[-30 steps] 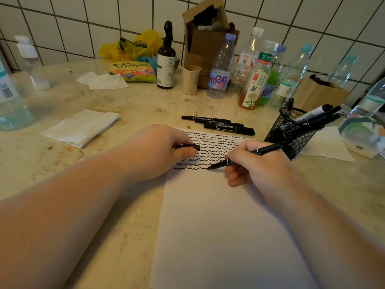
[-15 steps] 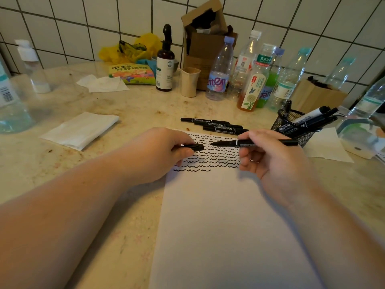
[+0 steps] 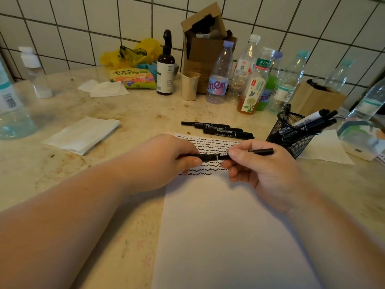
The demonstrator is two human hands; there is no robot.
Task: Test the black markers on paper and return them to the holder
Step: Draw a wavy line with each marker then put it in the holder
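Head view: marker (image 3: 225, 156) between both hands (image 3: 166, 161).

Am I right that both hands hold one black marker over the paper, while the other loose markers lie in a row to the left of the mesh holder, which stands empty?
Not quite: the mesh holder is not empty. The head view shows several markers leaning in it. The rest holds: the left hand and right hand hold one black marker over the paper, and the loose markers lie left of the holder.

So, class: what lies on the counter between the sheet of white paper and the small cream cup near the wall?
In the head view, a row of loose black markers lies between white paper and cream cup.
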